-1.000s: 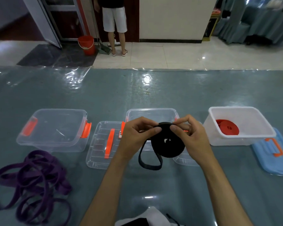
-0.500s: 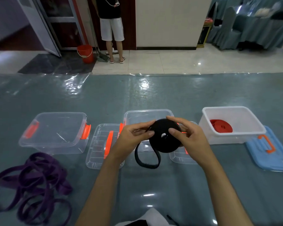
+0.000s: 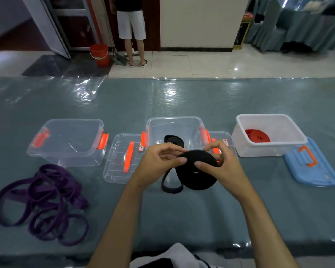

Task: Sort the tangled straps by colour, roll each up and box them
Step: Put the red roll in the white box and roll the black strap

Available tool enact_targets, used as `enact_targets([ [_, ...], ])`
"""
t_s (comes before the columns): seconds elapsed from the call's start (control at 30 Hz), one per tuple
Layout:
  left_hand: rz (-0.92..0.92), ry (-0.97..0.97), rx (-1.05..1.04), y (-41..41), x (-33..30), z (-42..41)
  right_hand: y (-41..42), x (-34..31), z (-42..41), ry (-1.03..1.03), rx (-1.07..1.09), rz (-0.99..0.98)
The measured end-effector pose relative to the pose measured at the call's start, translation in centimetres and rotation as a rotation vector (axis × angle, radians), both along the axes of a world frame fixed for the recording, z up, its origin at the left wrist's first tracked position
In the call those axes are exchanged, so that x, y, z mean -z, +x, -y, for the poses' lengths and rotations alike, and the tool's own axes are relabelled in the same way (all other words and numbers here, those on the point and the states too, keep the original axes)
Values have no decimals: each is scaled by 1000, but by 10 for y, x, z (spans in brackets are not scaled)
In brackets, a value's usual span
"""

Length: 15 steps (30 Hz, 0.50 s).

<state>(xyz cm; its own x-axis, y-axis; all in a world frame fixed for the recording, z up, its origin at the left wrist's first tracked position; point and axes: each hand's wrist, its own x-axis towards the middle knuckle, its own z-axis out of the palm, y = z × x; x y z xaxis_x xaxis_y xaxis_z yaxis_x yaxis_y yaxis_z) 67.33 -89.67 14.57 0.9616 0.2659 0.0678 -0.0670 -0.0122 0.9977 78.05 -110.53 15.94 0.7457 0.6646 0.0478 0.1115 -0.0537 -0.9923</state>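
Head view. Left hand (image 3: 159, 163) and right hand (image 3: 219, 165) raised together over the surface (image 3: 182, 97), just nearer than the middle clear box (image 3: 175, 122), both pinching one black strap roll (image 3: 197, 175). Left thumb and forefinger on the roll's left edge; right thumb across its face, right fingers curled over its top. Loose black tail (image 3: 169, 182) looping down from the roll's left side, hanging below the left hand.

Inside the middle clear box, a second black strap roll (image 3: 173, 141) lying on the floor of the box, partly hidden behind the left hand's knuckles. Orange latches on both sides of that box.

Left of the middle clear box: a clear lid (image 3: 120, 161) with an orange handle, lying flat; further left, another clear box (image 3: 70, 140) with orange latches. Nearer than that left box, a tangled purple strap pile (image 3: 45, 202) spread loose on the surface.

Right of the middle clear box: a second clear lid (image 3: 223, 138), mostly hidden behind the right hand; then a white box (image 3: 269, 149) holding a red strap roll (image 3: 257, 135). Beside the white box on its right, a blue lid (image 3: 313, 171) with an orange handle, lying flat.

Beyond the surface, on the tiled floor: a red bucket (image 3: 99, 54) and a person (image 3: 132, 26) in white shorts, standing.
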Motion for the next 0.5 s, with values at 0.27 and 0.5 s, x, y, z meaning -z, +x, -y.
enact_targets([
  [0.27, -42, -98, 96, -22, 7, 7, -9, 4, 7, 30, -32, 45],
  [0.5, -99, -12, 46, -21, 13, 19, -14, 17, 18, -95, -90, -76],
])
